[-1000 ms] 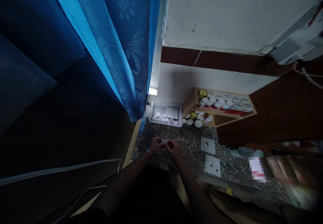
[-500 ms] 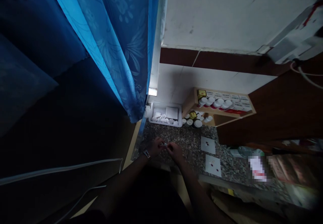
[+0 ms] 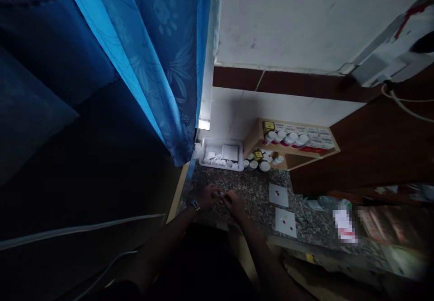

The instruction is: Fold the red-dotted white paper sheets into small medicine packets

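Down at the near edge of the speckled stone worktop (image 3: 254,188), both hands meet close together. They pinch a small white piece (image 3: 221,195) between them; it is too small and the light too dim to tell what it is. The left hand (image 3: 209,197) closes its fingers on the left end of the piece, and a wristwatch (image 3: 195,205) sits on that wrist. The right hand (image 3: 233,201) closes its fingers on the right end, so the 2 hands almost touch each other. Behind the hands, against the wall, stands a white tray (image 3: 221,156) with small white packets inside. Just beside the tray, to the right, is a wooden rack (image 3: 291,145) with 2 levels, filled with white-capped bottles (image 3: 285,137). On the worktop to the right of the hands lie 2 white paper squares (image 3: 278,195), one behind the other, each with small dark red spots on it. A blue curtain (image 3: 162,66) with a flower pattern hangs at the left, and its lower end comes near the tray. Further right on the worktop some things are blurred and I cannot tell them.
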Motion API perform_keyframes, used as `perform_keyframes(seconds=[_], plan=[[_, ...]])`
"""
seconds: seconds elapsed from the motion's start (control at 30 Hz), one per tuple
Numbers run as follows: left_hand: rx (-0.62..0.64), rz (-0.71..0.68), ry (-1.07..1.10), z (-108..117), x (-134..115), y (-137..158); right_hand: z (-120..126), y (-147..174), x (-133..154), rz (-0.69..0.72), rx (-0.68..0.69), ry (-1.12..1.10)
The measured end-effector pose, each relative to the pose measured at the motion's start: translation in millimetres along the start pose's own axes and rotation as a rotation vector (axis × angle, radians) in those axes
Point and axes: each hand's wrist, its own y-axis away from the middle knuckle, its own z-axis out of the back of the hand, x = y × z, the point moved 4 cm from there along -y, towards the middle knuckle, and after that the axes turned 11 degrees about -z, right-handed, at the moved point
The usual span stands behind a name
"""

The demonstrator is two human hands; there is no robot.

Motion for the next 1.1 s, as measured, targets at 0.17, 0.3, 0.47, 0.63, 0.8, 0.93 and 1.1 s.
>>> perform_keyframes(seconds=[0.17, 0.3, 0.47, 0.63, 0.8, 0.93, 1.1], plan=[[0.053, -0.026, -0.009, 1.3, 4.0, 1.6, 0.5, -0.1, 0.9, -0.001, 0.002, 0.02], [0.078, -0.048, -0.034, 3.1, 3.0, 0.2, 0.6, -1.0, 4.4, 0.002, 0.016, 0.077], [0.174, -0.1, -0.109, 1.5, 3.1, -2.1, 0.5, 1.9, 11.4, 0.064, 0.036, 0.168], [0.338, -0.062, -0.247, -4.7, 6.5, -6.0, -7.9, 8.2, 13.0, 0.091, 0.065, 0.251], [0.403, 0.022, -0.357, -6.7, 1.0, -11.7, -14.7, 7.8, 11.9, -0.097, 0.11, 0.248], [0.438, 0.058, -0.392, -8.8, -6.6, -10.5, -16.1, 2.2, 9.8, -0.248, 0.161, 0.219], [0.476, 0.05, -0.42, -12.7, -5.1, -9.5, -18.8, 3.3, 5.4, -0.204, 0.154, 0.164]])
